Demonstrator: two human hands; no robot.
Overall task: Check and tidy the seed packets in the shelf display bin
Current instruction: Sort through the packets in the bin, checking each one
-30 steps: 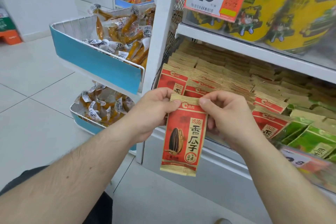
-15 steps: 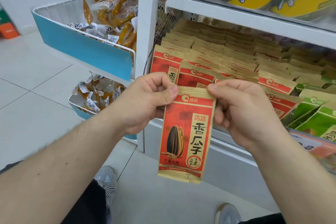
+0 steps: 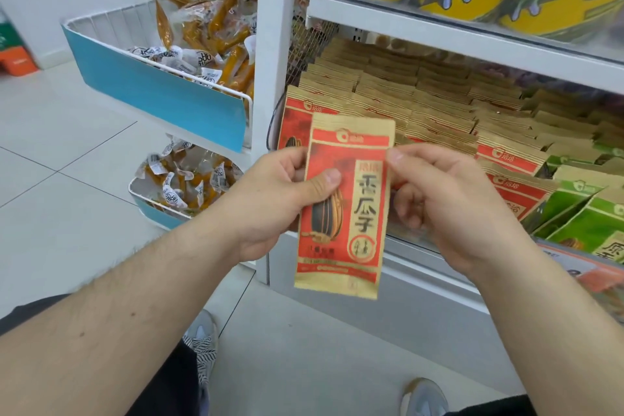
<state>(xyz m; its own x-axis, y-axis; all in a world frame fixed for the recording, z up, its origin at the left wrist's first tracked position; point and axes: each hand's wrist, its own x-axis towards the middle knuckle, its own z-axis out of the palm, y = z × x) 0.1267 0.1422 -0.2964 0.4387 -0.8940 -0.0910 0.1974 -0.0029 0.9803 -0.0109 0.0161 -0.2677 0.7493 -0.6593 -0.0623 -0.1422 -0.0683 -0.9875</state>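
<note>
Red seed packet (image 3: pixel 344 206) upright before shelf bin (image 3: pixel 439 267), left hand (image 3: pixel 273 199) grip pinching it, right hand (image 3: pixel 449 199) grip pinching its edge

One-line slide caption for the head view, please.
Both hands, left hand and right hand, hold a red seed packet before the shelf bin.

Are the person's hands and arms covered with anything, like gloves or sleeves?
No. Both the left hand and the right hand are bare, without gloves, rings or a watch. The forearms are bare too, lightly haired, with no sleeve in view as far as the frame's lower edge.
</note>
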